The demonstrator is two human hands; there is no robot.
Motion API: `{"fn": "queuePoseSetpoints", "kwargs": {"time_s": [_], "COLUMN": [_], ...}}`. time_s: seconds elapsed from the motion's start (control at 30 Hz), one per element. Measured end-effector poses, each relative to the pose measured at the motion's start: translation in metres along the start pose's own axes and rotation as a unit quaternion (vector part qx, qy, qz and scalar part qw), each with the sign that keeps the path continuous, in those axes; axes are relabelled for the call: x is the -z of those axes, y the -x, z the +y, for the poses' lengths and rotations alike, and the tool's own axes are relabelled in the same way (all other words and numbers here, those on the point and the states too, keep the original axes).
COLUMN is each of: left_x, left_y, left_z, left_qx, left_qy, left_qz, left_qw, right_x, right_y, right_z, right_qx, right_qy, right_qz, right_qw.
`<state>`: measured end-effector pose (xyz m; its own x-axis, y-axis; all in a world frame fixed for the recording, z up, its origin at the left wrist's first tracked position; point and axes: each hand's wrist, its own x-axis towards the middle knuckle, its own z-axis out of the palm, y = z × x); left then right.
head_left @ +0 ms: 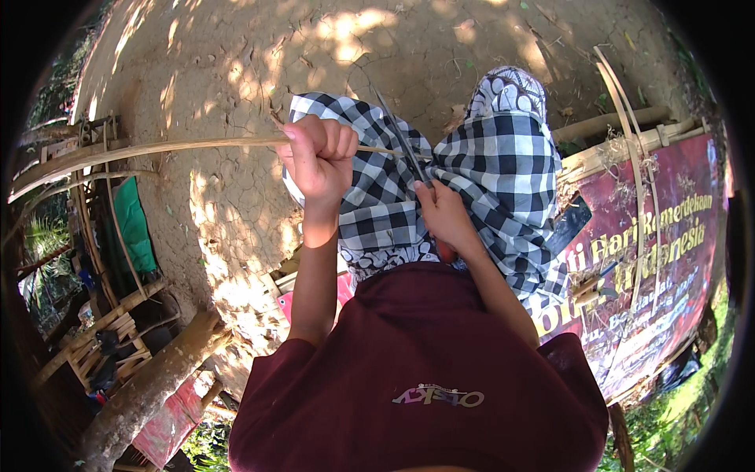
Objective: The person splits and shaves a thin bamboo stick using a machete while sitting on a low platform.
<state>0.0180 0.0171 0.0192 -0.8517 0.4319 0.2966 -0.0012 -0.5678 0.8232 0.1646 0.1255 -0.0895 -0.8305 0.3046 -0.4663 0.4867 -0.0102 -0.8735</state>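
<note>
My left hand (318,157) is closed in a fist around a long, thin bamboo strip (197,145). The strip arches out to the far left, and its short right end lies over my lap against the knife. A long dark knife (399,140) is in my right hand (450,214), its blade pointing up and away from me. Part of a reddish handle shows below that hand. The blade crosses the strip close to its right end. Beneath both hands, a black-and-white checked cloth (503,157) covers my legs.
On my right lies a dark red printed banner (668,259) with bamboo strips (634,173) across it. A thick log (149,389) slants at the lower left, near stacked wood pieces (118,346) and a green sheet (134,228). Cracked bare earth (236,71) stretches ahead.
</note>
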Motion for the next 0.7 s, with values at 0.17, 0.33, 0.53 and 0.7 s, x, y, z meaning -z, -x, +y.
{"fn": "queuePoseSetpoints", "kwargs": {"time_s": [0.17,0.33,0.53,0.7], "left_x": [-0.003,0.0,0.002,0.003], "left_y": [-0.002,-0.012,-0.017,-0.024], "left_z": [-0.002,-0.003,-0.002,-0.006], "left_qx": [-0.011,-0.001,-0.011,-0.036], "left_qy": [0.0,-0.003,-0.004,0.006], "left_qz": [0.031,0.074,0.096,0.085], "left_qw": [0.999,0.997,0.995,0.996], "right_x": [-0.004,-0.014,-0.016,-0.016], "right_y": [0.024,-0.003,-0.034,-0.015], "right_z": [-0.046,-0.004,0.053,-0.017], "right_qx": [0.112,0.089,0.06,0.085], "right_qy": [0.028,0.069,0.222,0.047], "right_qz": [0.006,0.059,0.113,0.039], "right_qw": [0.993,0.992,0.967,0.995]}}
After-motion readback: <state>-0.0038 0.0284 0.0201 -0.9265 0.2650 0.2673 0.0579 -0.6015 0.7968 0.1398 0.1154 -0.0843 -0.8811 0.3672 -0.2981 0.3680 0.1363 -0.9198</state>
